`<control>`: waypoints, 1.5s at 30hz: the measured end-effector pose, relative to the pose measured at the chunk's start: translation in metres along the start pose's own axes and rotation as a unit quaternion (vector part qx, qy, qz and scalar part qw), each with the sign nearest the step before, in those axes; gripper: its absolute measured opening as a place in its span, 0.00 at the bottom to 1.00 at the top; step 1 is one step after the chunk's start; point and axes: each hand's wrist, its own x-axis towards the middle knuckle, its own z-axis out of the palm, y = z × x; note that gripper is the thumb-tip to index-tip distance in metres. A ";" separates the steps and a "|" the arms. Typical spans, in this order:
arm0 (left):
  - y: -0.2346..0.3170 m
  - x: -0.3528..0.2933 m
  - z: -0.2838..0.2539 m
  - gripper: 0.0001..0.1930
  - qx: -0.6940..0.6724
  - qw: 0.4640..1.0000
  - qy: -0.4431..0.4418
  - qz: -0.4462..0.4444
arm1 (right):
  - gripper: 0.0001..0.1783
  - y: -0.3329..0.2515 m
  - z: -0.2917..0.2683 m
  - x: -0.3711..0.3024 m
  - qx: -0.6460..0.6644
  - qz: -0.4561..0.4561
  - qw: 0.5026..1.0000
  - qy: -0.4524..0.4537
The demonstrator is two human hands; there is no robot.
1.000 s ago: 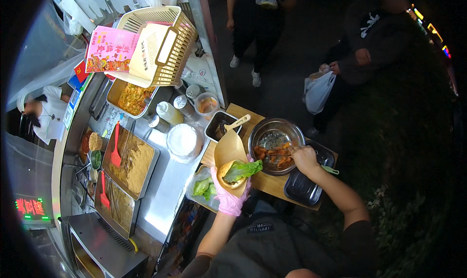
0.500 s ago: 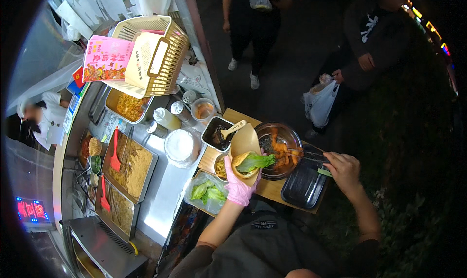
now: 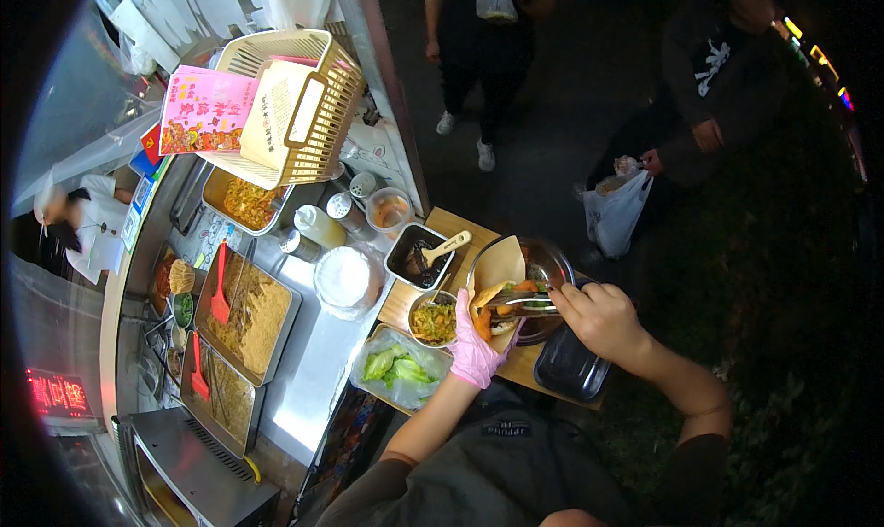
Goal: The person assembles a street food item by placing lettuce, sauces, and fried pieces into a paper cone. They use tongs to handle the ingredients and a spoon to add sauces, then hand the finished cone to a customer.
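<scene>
My left hand (image 3: 476, 354), in a pink glove, is closed round a brown paper sleeve (image 3: 500, 262) with a split flatbread (image 3: 486, 294) inside. My right hand (image 3: 603, 322), ungloved, grips metal tongs (image 3: 527, 300). The jaws of the tongs reach into the flatbread's opening, where orange fried strips (image 3: 484, 322) show; the lettuce inside is mostly covered. Behind the sleeve and tongs stands a round metal bowl (image 3: 551, 256), partly hidden. A black tray (image 3: 564, 368) lies below my right hand. Beside my left hand is a small bowl of chopped vegetables (image 3: 433, 323).
Lettuce (image 3: 396, 368) sits in a plastic-lined tray. A brush (image 3: 446, 248) rests in a dark sauce tin (image 3: 405, 267). Shaker jars, metal food pans (image 3: 290, 329) and a cream basket (image 3: 322, 126) fill the counter to the left. Two people with bags (image 3: 617, 216) stand beyond; another person (image 3: 92, 223) is far left.
My right hand has swung left with the tongs, bringing orange strips from the metal bowl to the flatbread. My left hand has shifted slightly right, uncovering the vegetable bowl.
</scene>
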 end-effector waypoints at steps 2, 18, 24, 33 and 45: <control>0.003 0.001 0.002 0.38 0.002 1.000 0.029 -0.009 | 0.19 0.001 -0.006 -0.003 -0.012 0.007 1.000 0.003; 0.005 0.006 0.005 0.42 0.010 0.999 -0.045 0.004 | 0.18 -0.001 -0.018 0.004 -0.015 -0.040 0.998 -0.038; -0.005 0.013 0.000 0.39 0.016 0.999 -0.042 0.015 | 0.16 -0.005 -0.016 -0.005 -0.034 -0.023 0.999 -0.035; 0.006 0.006 -0.005 0.40 -0.016 1.000 -0.008 0.005 | 0.20 0.020 -0.046 -0.008 0.004 0.158 0.985 -0.067; 0.003 0.008 -0.012 0.38 -0.002 0.998 -0.066 0.005 | 0.17 -0.004 -0.026 -0.009 0.045 0.077 0.994 -0.055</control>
